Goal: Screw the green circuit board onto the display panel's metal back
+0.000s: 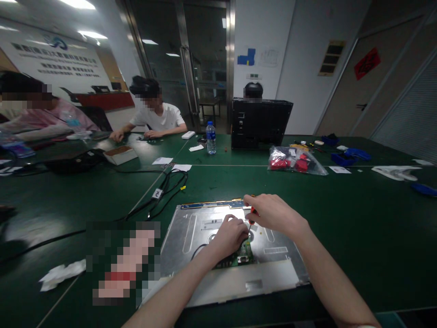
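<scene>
A silver metal-backed display panel (191, 228) lies flat on the table in front of me. My right hand (273, 212) grips a screwdriver (252, 214) with a red and black handle, its shaft pointing down at the panel. Close to the screwdriver's tip is my left hand (232, 234), its fingers curled over a green circuit board (245, 253) on the panel. What those fingertips hold, if anything, is hidden. A blue circuit strip (208, 206) runs along the panel's far edge.
Black cables (167, 187) cross the table on the left, near crumpled tissue (63, 274). Beyond the panel are a clear bag with red items (297, 161), a water bottle (210, 139) and an upright black monitor casing (261, 123). Several people sit around the table.
</scene>
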`<state>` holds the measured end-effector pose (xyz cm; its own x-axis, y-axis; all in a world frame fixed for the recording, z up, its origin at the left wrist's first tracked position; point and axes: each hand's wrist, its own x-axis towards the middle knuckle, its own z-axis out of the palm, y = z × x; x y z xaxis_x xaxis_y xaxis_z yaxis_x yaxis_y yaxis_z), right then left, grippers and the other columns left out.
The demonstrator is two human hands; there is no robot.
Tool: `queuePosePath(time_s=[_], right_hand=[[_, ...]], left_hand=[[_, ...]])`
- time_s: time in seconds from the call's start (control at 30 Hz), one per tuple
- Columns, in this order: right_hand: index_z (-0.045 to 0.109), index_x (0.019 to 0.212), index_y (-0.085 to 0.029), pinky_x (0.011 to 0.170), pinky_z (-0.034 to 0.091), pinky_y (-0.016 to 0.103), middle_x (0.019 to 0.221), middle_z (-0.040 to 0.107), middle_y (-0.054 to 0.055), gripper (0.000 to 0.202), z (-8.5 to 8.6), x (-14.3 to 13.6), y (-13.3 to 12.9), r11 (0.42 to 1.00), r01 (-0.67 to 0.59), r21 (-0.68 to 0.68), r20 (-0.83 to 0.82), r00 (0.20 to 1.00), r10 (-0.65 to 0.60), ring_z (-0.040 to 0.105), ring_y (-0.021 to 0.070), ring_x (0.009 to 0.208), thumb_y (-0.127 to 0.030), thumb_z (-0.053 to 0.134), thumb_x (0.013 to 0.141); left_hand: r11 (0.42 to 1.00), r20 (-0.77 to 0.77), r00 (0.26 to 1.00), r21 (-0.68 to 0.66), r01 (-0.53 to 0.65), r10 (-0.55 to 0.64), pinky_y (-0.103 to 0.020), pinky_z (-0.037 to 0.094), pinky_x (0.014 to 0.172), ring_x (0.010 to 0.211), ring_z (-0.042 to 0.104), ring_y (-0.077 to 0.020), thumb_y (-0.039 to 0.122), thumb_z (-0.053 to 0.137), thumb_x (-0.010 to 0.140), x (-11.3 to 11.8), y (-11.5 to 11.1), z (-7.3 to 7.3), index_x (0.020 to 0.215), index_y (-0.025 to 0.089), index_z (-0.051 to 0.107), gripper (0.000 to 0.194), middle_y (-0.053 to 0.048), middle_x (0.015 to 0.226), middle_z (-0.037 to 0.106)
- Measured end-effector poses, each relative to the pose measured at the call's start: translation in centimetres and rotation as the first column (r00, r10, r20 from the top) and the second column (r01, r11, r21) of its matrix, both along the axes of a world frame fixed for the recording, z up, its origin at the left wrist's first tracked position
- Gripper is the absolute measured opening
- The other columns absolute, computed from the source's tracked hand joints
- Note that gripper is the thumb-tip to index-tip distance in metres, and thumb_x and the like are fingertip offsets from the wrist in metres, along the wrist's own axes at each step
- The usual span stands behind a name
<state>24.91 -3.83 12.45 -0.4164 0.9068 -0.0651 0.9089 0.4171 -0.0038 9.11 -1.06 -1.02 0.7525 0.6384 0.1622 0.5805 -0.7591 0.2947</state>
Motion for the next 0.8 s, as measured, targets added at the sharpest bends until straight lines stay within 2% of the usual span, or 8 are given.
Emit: queuePosePath(time_s=[0.1, 0.2, 0.3, 0.47, 0.57, 0.8], right_hand=[[0.051, 0.105, -0.021, 0.060, 0.034, 0.027, 0.095, 0.068, 0.006, 0.020, 0.09, 0.14, -0.17, 0.999, -0.033, -0.019, -0.042, 0.999, 0.032, 0.064, 0.0222, 0.085, -0.027, 0.054, 0.086], [0.050, 0.107, -0.021, 0.061, 0.035, 0.027, 0.104, 0.065, 0.006, 0.024, 0.10, 0.32, -0.36, 0.995, -0.097, -0.019, -0.080, 0.992, 0.095, 0.063, 0.0204, 0.087, -0.021, 0.054, 0.083], [0.051, 0.106, -0.022, 0.060, 0.034, 0.026, 0.105, 0.065, 0.005, 0.024, 0.06, 0.37, -0.34, 0.993, -0.115, -0.027, -0.072, 0.991, 0.113, 0.063, 0.0192, 0.084, -0.016, 0.052, 0.083], [0.055, 0.098, -0.022, 0.057, 0.031, 0.027, 0.092, 0.068, 0.004, 0.012, -0.03, 0.21, 0.04, 0.999, -0.040, 0.023, -0.032, 0.999, 0.041, 0.064, 0.0214, 0.081, -0.026, 0.050, 0.088], [0.055, 0.098, -0.022, 0.056, 0.030, 0.028, 0.088, 0.068, 0.005, 0.014, -0.05, 0.25, 0.08, 1.000, -0.007, 0.016, -0.020, 1.000, 0.007, 0.065, 0.0225, 0.080, -0.031, 0.051, 0.088], [0.053, 0.104, -0.021, 0.060, 0.034, 0.027, 0.104, 0.066, 0.005, 0.026, 0.19, 0.70, -0.39, 0.996, -0.085, -0.033, -0.078, 0.994, 0.082, 0.063, 0.0202, 0.086, -0.015, 0.056, 0.079]], left_hand=[[1.000, -0.001, 1.000, -0.002, -0.005, 0.005, -0.038, 0.034, 0.089, 0.087, 0.060, -0.0200, 0.012, 0.052, 0.083, -0.01, -0.05, 0.04, 0.081, 0.019, 0.064, 0.014, -0.003, 0.086, 0.068], [1.000, 0.004, 1.000, 0.001, -0.006, 0.006, -0.038, 0.034, 0.090, 0.086, 0.060, -0.0197, 0.012, 0.053, 0.083, -0.02, -0.12, 0.13, 0.081, 0.019, 0.063, 0.013, -0.003, 0.085, 0.067], [1.000, 0.010, 1.000, 0.000, -0.006, 0.006, -0.038, 0.033, 0.090, 0.085, 0.060, -0.0194, 0.012, 0.053, 0.083, -0.02, -0.17, 0.23, 0.080, 0.019, 0.063, 0.013, -0.003, 0.083, 0.067], [1.000, 0.004, 1.000, -0.001, -0.007, 0.007, -0.037, 0.033, 0.088, 0.085, 0.060, -0.0196, 0.012, 0.053, 0.084, -0.06, -0.21, 0.35, 0.079, 0.019, 0.062, 0.012, -0.003, 0.083, 0.067], [1.000, 0.005, 1.000, 0.000, -0.003, 0.003, -0.037, 0.034, 0.088, 0.086, 0.060, -0.0200, 0.013, 0.053, 0.084, -0.09, -0.21, 0.36, 0.079, 0.019, 0.062, 0.012, -0.003, 0.085, 0.067], [1.000, -0.010, 1.000, 0.014, 0.006, -0.006, -0.036, 0.034, 0.087, 0.085, 0.060, -0.0199, 0.012, 0.053, 0.083, -0.14, -0.17, 0.33, 0.080, 0.018, 0.062, 0.012, -0.004, 0.084, 0.067]])
